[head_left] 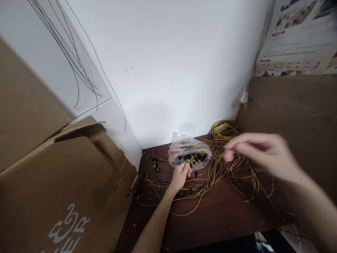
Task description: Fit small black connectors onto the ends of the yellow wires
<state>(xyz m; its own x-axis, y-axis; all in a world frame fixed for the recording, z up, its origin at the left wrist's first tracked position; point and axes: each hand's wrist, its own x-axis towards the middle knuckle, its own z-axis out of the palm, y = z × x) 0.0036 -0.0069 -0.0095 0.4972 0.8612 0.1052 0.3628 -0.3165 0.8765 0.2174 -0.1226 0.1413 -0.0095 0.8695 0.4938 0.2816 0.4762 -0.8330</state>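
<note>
My left hand (180,176) is at the front of a clear plastic bag (202,162), its fingers closed. Whatever they hold is hidden, though a small dark bit shows by the fingertips. Small black and yellow parts (196,158) lie in the bag's mouth. Thin yellow cables (214,172) run past the bag and under my left wrist. Higher and to the right, my right hand (260,153) is raised over the cables, slightly blurred. Its thumb and fingers are bent together in a pinch, and anything between them is too small to make out.
A coil of yellow cable (223,130) lies by the white wall (168,70). Loose black and yellow pieces (157,164) are scattered on the dark brown table (221,211). Cardboard boxes stand left (79,182) and right (295,126). Grey wires (71,52) hang at upper left.
</note>
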